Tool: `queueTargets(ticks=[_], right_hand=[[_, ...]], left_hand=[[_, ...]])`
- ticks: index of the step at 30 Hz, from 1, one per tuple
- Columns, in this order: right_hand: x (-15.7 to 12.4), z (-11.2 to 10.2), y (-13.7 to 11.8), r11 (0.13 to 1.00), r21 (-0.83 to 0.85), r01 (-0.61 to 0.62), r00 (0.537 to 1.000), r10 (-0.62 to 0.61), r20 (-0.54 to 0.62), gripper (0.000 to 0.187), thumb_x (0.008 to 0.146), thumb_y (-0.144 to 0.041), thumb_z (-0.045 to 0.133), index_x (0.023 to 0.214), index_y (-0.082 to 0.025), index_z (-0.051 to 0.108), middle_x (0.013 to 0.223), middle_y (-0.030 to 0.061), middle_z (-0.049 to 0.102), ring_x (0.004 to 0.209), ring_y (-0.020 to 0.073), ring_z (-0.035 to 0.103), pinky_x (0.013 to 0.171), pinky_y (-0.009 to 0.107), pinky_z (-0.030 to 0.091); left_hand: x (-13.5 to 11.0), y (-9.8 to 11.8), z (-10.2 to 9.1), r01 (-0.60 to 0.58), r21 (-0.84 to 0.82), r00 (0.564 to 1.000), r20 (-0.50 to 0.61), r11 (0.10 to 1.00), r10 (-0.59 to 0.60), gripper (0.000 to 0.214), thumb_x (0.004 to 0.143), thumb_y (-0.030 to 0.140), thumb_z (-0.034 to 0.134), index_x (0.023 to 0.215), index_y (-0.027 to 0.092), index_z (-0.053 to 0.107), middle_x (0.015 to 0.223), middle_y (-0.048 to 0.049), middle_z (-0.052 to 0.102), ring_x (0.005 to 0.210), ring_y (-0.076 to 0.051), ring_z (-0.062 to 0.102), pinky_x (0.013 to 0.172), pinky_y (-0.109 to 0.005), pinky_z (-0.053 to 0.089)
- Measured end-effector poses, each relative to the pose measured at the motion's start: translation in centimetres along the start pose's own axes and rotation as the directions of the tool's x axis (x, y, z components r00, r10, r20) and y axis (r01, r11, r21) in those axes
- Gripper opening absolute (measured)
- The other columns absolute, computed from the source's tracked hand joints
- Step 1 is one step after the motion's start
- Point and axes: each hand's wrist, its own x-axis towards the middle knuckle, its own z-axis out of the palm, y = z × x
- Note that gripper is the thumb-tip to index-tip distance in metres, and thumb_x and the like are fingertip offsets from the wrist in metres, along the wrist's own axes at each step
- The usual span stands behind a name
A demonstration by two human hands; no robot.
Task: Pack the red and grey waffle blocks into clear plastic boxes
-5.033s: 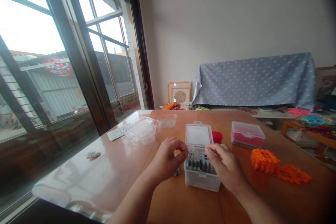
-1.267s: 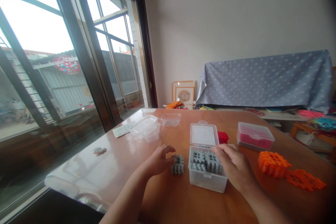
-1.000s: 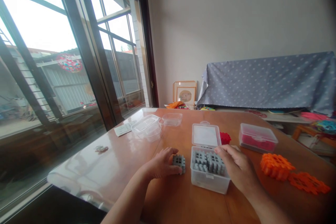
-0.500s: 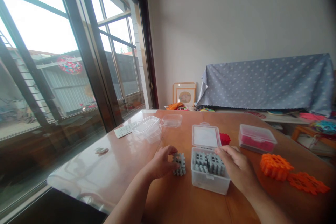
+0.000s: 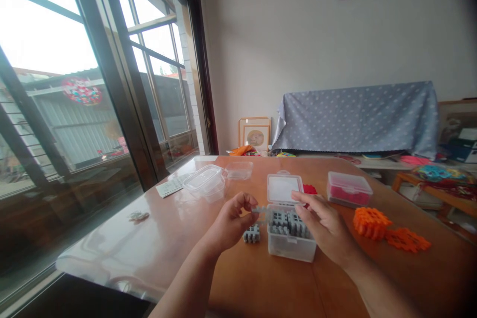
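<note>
My left hand [image 5: 236,221] is closed, pinching a thin grey plastic building piece [image 5: 260,208] at the left side of the clear storage box. Just below these fingers, a small stack of grey pieces [image 5: 252,234] lies on the table. The box [image 5: 292,249] stands with its lid [image 5: 285,189] tipped back, and more grey notched pieces [image 5: 285,223] with square holes fill it. Over the box's right side is my right hand [image 5: 326,223], thumb and fingers apart, fingertips at the lid's right edge. I see nothing held in it.
To the right stand a closed box with pink contents [image 5: 349,189], an orange stack [image 5: 370,223] and loose orange pieces [image 5: 408,240]. Red pieces [image 5: 310,189] lie behind the lid. Clear containers [image 5: 204,184], a paper sheet [image 5: 169,187] and a small bundle [image 5: 138,216] sit leftward.
My left hand has risen from the small grey stack with a piece in its fingers. My right hand's fingers have opened near the box. The view has turned slightly right.
</note>
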Motion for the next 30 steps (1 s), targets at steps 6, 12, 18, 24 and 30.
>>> queueTargets(ticks=[6, 12, 18, 24, 30], right_hand=[[-0.5, -0.7, -4.0, 0.987, 0.144, -0.075, 0.98, 0.046, 0.195, 0.038, 0.1, -0.047, 0.051, 0.124, -0.026, 0.072, 0.121, 0.0075, 0.074, 0.11, 0.0255, 0.069, 0.096, 0.038, 0.055], [-1.6, -2.1, -1.9, 0.981, 0.089, -0.173, 0.983, 0.166, 0.084, 0.04, 0.098, -0.051, 0.052, 0.112, -0.022, 0.075, 0.093, 0.0045, 0.077, 0.084, 0.0218, 0.069, 0.077, 0.032, 0.057], [-2.6, -1.8, 1.9, 0.991, -0.007, -0.136, 0.991, 0.136, 0.006, 0.038, 0.098, -0.052, 0.053, 0.109, -0.025, 0.076, 0.093, 0.0065, 0.073, 0.09, 0.0234, 0.068, 0.083, 0.036, 0.054], [-2.6, -1.6, 1.5, 0.995, -0.026, -0.092, 0.996, 0.091, -0.024, 0.035, 0.099, -0.05, 0.053, 0.112, -0.027, 0.076, 0.095, 0.0066, 0.071, 0.093, 0.0233, 0.065, 0.084, 0.036, 0.053], [-3.0, -1.2, 1.3, 0.996, -0.034, -0.082, 0.996, 0.083, 0.023, 0.034, 0.1, -0.048, 0.053, 0.112, -0.026, 0.076, 0.1, 0.0075, 0.068, 0.098, 0.0232, 0.065, 0.089, 0.037, 0.053]], left_hand=[[-0.1, 2.8, 4.3, -0.117, -0.011, 0.992, 0.054, 0.993, 0.118, 0.019, 0.086, 0.029, 0.071, 0.097, 0.019, 0.06, 0.092, -0.0025, 0.061, 0.085, -0.015, 0.053, 0.079, -0.028, 0.044], [-0.2, 2.1, 5.3, -0.12, 0.079, 0.992, -0.017, 0.99, 0.122, 0.015, 0.09, 0.029, 0.064, 0.102, 0.02, 0.062, 0.1, -0.0034, 0.065, 0.089, -0.016, 0.057, 0.08, -0.029, 0.044], [-0.6, -1.5, 2.3, -0.007, 0.156, 0.978, -0.205, 0.988, 0.039, 0.018, 0.091, 0.036, 0.062, 0.096, 0.019, 0.065, 0.094, -0.0032, 0.067, 0.083, -0.016, 0.06, 0.073, -0.027, 0.044], [-1.5, -5.9, 0.6, 0.057, 0.176, 0.956, -0.293, 0.983, -0.002, 0.021, 0.089, 0.039, 0.063, 0.093, 0.018, 0.065, 0.092, -0.0038, 0.069, 0.082, -0.017, 0.062, 0.073, -0.028, 0.048], [-2.2, -7.6, 0.9, 0.113, 0.14, 0.953, -0.296, 0.984, -0.068, 0.023, 0.084, 0.042, 0.066, 0.088, 0.019, 0.066, 0.082, -0.0022, 0.068, 0.073, -0.017, 0.062, 0.07, -0.029, 0.049]])
